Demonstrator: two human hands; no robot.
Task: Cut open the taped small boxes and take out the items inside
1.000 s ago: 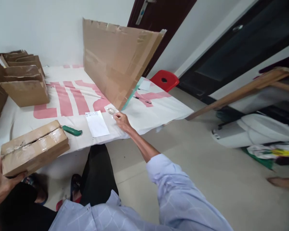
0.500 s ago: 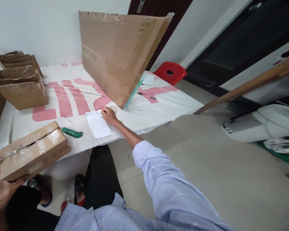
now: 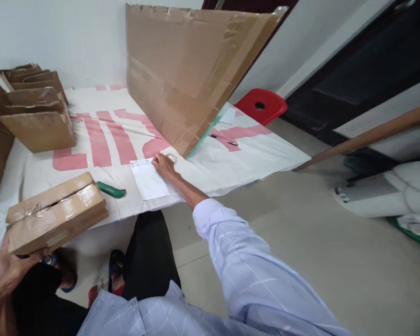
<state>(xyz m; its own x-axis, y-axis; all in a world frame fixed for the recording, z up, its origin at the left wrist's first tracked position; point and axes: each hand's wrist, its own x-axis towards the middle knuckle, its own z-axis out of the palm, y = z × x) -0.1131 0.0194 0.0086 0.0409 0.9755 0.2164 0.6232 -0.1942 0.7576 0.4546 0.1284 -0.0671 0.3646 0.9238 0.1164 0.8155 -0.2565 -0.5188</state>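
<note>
At the lower left, my left hand (image 3: 16,266) grips the near end of a taped cardboard box (image 3: 61,210), thumb along its lower side. The box rests tilted by the table's front edge, a dark slit running along its top seam. My right hand (image 3: 164,165) is closed, fingertips pinched at the upper right corner of a white paper sheet (image 3: 150,184). A row of small dark marks runs along the sheet's top edge. Whatever lies between those fingertips is too small to tell. A small clear roundish item (image 3: 172,158) lies just beyond the knuckles.
A green box cutter (image 3: 111,190) lies between box and paper. Folded cardboard pieces (image 3: 38,114) stand at the back left. A large cardboard sheet (image 3: 182,65) stands upright on the cloth-covered table (image 3: 266,154). Behind it are a pen (image 3: 224,139) and a red stool (image 3: 262,105).
The view has shifted, so the table's things sit slightly further right. My right hand stays at the paper's corner, and my left hand keeps its hold on the box.
</note>
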